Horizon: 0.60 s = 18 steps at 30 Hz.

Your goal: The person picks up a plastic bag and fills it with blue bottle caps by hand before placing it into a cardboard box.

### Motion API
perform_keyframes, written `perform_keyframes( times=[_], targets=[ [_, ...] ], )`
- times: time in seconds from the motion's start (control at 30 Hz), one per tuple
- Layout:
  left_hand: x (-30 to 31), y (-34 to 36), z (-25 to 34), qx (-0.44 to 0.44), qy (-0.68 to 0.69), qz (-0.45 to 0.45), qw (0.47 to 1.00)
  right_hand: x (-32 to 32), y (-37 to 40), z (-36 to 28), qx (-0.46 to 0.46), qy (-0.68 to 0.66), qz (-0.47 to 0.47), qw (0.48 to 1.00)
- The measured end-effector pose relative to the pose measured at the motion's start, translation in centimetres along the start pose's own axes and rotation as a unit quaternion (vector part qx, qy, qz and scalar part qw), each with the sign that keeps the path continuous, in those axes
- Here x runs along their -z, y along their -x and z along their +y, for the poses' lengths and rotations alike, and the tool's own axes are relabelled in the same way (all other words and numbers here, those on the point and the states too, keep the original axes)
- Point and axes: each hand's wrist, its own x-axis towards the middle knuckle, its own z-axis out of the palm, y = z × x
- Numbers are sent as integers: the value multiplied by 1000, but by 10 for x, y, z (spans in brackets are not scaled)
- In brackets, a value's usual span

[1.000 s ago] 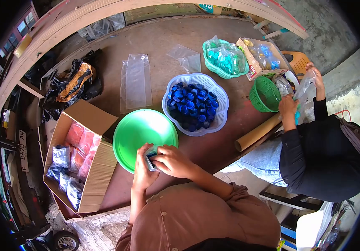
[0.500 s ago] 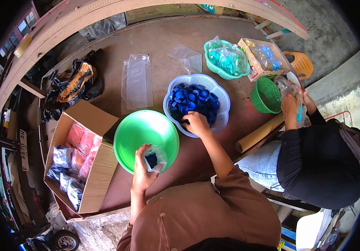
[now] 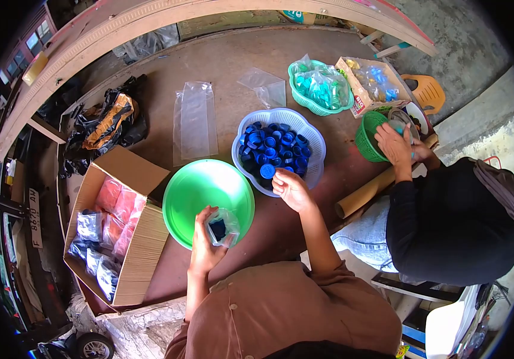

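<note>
My left hand (image 3: 205, 242) is closed around a clear plastic bag (image 3: 228, 230) with dark blue contents at its bottom. The bag's mouth faces up, over the near rim of a green basin (image 3: 200, 194). Between the fingertips of my right hand (image 3: 291, 189) is a round blue cap (image 3: 267, 171), held at the near side of a pale blue plastic basket (image 3: 316, 164). Many loose blue caps (image 3: 275, 143) fill that basket.
A cardboard box (image 3: 143, 251) of packed bags stands at left. Flat clear bags (image 3: 195, 119) lie behind the basin. At right are a teal basket (image 3: 322, 107), a cardboard tray (image 3: 358, 99), a green basket (image 3: 367, 146), a cardboard tube (image 3: 364, 197) and a co-worker (image 3: 454, 221).
My right hand has come out of the caps toward me and now holds one cap. My left hand stays with the bag. The co-worker's hands have moved to the green basket.
</note>
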Motion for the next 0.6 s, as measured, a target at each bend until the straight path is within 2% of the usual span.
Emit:
perform_keyframes(
  times=[0.1, 0.17, 0.23, 0.3, 0.37, 0.4, 0.43, 0.5, 0.53, 0.6],
  targets=[
    [0, 0, 2, 1, 3, 5, 1000, -20, 11, 4, 32, -8, 18, 999],
    [-1, 0, 0, 5, 5, 13, 1000, -37, 17, 15, 72, 84, 42, 993],
    [-1, 0, 0, 11, 8, 19, 1000, -74, 31, 23, 136, 298, 51, 944],
    [-2, -1, 2, 5, 2, 22, 1000, -98, 40, 31, 204, 479, -38, 853],
    [-4, -1, -3, -8, -6, 16, 1000, -102, 35, 48, 327, 633, -140, 687],
    [-5, -1, -5, -20, -16, 13, 1000, -102, 35, 54, 298, 700, -181, 623],
    [-4, 0, -4, -19, -16, 12, 1000, -100, 34, 54, 298, 699, -181, 624],
    [-3, 2, -3, 4, -1, 2, 1000, -102, 29, 43, 299, 624, -153, 705],
    [-4, 1, -2, 7, 3, 22, 1000, -96, 25, 35, 268, 596, -135, 745],
    [-1, -1, 1, 20, 0, 27, 999, -72, 11, 23, 244, 563, -46, 789]
  ],
)
